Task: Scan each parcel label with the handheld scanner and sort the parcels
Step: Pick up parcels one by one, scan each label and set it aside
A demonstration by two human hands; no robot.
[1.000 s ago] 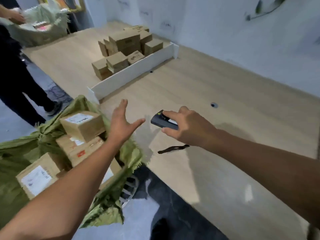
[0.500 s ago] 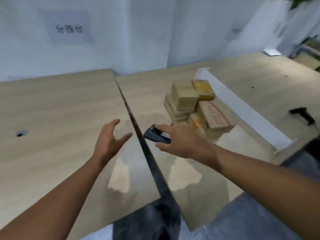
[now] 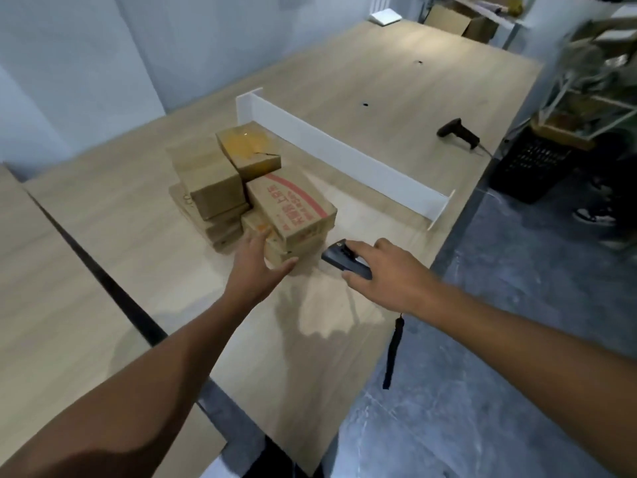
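A heap of several brown cardboard parcels (image 3: 220, 188) lies on the wooden table (image 3: 379, 98). The nearest big one carries red print (image 3: 293, 208). My left hand (image 3: 256, 267) is spread open at the front of the heap, fingertips touching the lowest parcel (image 3: 275, 253). My right hand (image 3: 389, 274) grips a small dark handheld scanner (image 3: 344, 258), held just right of the heap, its nose pointing left toward the parcels. A black wrist strap (image 3: 393, 353) dangles below that hand.
A low white divider (image 3: 344, 157) crosses the table behind the heap. A second black scanner (image 3: 458, 132) lies at the far right edge. A dark gap (image 3: 103, 281) separates this table from the one on the left. A black crate (image 3: 531, 167) and someone's shoes (image 3: 593, 215) are on the floor.
My view has swung right, away from the green sack of parcels to this heap. Both hands have come closer to the parcels; my left hand now touches the lowest one.
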